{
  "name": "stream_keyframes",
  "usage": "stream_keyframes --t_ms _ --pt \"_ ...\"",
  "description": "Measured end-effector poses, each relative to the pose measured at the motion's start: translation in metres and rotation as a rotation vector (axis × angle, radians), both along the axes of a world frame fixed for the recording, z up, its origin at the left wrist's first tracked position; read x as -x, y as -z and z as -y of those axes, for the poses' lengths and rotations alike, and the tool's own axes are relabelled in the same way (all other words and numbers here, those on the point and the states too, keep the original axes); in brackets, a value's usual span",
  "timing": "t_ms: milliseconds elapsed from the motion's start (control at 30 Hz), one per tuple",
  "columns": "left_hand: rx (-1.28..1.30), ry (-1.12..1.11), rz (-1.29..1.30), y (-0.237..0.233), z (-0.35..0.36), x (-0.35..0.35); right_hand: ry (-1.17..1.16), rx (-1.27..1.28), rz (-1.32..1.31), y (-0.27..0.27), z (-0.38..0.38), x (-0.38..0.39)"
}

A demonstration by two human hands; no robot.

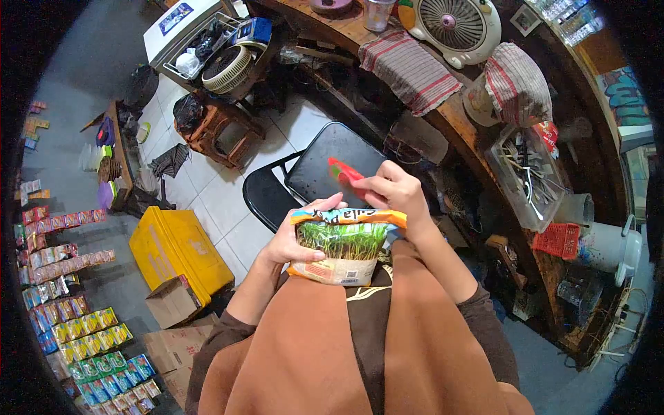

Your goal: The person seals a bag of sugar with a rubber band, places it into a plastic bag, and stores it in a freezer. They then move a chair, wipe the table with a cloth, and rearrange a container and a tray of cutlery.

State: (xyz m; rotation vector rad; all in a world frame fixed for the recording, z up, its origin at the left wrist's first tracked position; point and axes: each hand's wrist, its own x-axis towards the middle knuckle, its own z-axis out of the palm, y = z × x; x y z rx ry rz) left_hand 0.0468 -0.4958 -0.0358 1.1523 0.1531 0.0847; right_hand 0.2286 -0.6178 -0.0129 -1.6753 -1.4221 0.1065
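Observation:
A plastic sugar bag (339, 252) printed with "Gula", green grass and a barcode rests upright against my lap. My left hand (287, 238) grips its left side, with the thumb across the front and the fingers near the orange and blue top. Just above the bag's right end, my right hand (398, 197) is closed in a pinch on a flat red piece with a green patch (344, 171). Its exact kind I cannot make out. Behind both hands is a black folding chair (332, 149).
Leftward on the floor stand a yellow box (176, 252) and a brown stool (225, 131). Sachet strips (90, 325) hang at far left. A wooden counter (463, 135) curves along the right, bearing a fan (449, 24), striped cloth (408, 69) and a cutlery tub (529, 176).

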Motion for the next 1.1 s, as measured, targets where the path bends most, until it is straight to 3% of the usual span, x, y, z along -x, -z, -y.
stream_keyframes --t_ms 200,267,300,400,633,833,933,1067,1100 --pt "0.067 -0.051 -0.004 0.001 0.007 -0.005 -0.046 -0.021 -0.006 0.007 -0.002 -0.004" --pt "-0.173 0.011 0.000 0.003 0.002 -0.005 -0.178 -0.033 -0.215 0.011 -0.004 -0.004" --pt "0.042 0.023 -0.035 -0.002 0.007 -0.004 -0.174 -0.016 -0.257 0.015 -0.003 -0.002" --pt "0.195 0.057 -0.067 -0.007 0.010 -0.003 -0.152 0.018 -0.257 0.016 -0.001 0.001" --pt "0.146 -0.037 -0.064 0.007 0.013 0.004 -0.175 0.252 -0.523 0.019 0.001 0.007" --pt "0.163 -0.045 -0.073 0.007 0.014 0.004 -0.181 0.064 -0.282 0.021 -0.004 0.004" --pt "0.169 -0.042 -0.061 0.011 0.014 0.008 -0.207 0.092 -0.240 0.019 -0.004 0.004" --pt "0.207 -0.003 -0.078 0.006 0.013 0.008 -0.243 0.100 -0.235 0.014 -0.007 0.007" --pt "0.224 -0.024 -0.077 0.006 0.014 0.007 -0.229 0.240 -0.458 0.013 -0.007 0.008"
